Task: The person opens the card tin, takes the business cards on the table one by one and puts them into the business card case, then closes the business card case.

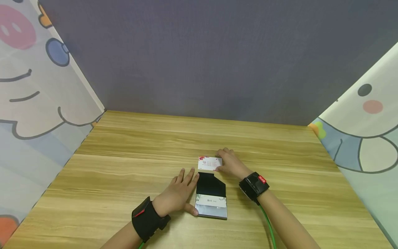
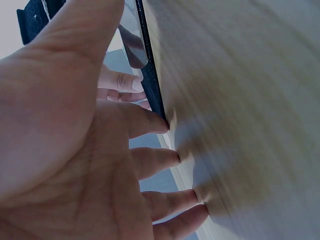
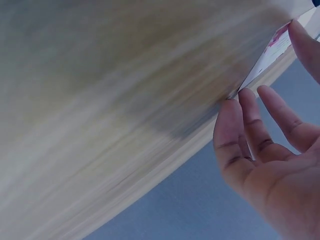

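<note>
A black and silver business card case (image 1: 211, 186) lies unfolded on the table, its black flap pointing away from me. In its silver pocket sits a white card (image 1: 210, 200) with a leaf print. My left hand (image 1: 176, 194) rests on the table with fingers spread, index fingertip by the flap and thumb at the pocket's left edge. Just beyond the flap is a white business card (image 1: 209, 163) with red flowers. My right hand (image 1: 232, 166) holds this card at its right end, thumb at the near edge and fingertips at the far edge.
The wood-grain table (image 1: 140, 145) extends around both hands. A dark grey panel (image 1: 199, 62) stands along its back edge, with cartoon-printed walls (image 1: 46, 103) at the sides. A green cable (image 1: 268, 224) trails from the right wrist strap.
</note>
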`<state>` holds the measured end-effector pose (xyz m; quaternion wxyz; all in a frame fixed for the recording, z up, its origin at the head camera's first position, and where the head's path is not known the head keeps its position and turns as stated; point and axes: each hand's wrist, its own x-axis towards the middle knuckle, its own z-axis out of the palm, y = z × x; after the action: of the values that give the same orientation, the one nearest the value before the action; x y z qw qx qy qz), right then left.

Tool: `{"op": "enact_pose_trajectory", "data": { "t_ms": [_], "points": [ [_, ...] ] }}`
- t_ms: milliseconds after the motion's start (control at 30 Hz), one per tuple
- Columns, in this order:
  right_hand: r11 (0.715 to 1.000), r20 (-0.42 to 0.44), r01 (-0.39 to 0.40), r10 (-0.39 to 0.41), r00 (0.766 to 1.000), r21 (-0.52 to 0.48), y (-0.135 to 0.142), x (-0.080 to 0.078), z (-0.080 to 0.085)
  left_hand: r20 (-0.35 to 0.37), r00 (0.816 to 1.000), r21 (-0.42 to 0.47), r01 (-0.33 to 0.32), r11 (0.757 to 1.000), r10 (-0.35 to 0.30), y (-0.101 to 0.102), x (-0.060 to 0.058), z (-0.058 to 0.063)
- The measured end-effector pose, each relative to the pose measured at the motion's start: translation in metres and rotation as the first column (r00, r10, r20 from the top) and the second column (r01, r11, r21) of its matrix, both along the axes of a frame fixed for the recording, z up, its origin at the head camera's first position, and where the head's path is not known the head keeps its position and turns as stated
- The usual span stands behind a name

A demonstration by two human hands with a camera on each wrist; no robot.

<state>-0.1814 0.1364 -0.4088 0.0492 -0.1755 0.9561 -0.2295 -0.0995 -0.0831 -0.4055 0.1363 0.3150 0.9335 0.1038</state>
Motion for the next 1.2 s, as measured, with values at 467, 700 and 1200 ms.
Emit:
{"op": "enact_pose_trajectory", "data": {
  "t_ms": [467,700,1200],
  "points": [
    [0.999,0.06,0.026,-0.024,0.998,-0.024,0.0041,-0.0079,-0.0045,0.003,1.0,-0.011,-0.001,1.0,0.001,0.0001,-0.0005,0.0031],
    [0.999,0.039,0.041,-0.04,0.998,-0.029,0.0023,-0.006,-0.0019,-0.003,1.0,-0.006,0.003,1.0,-0.003,-0.0004,-0.0005,0.0036],
    [0.988,-0.087,-0.011,-0.002,0.996,-0.151,0.0083,-0.0009,0.0002,0.014,1.0,-0.006,-0.003,1.0,0.003,-0.0006,0.0003,0.0026]
  ]
}}
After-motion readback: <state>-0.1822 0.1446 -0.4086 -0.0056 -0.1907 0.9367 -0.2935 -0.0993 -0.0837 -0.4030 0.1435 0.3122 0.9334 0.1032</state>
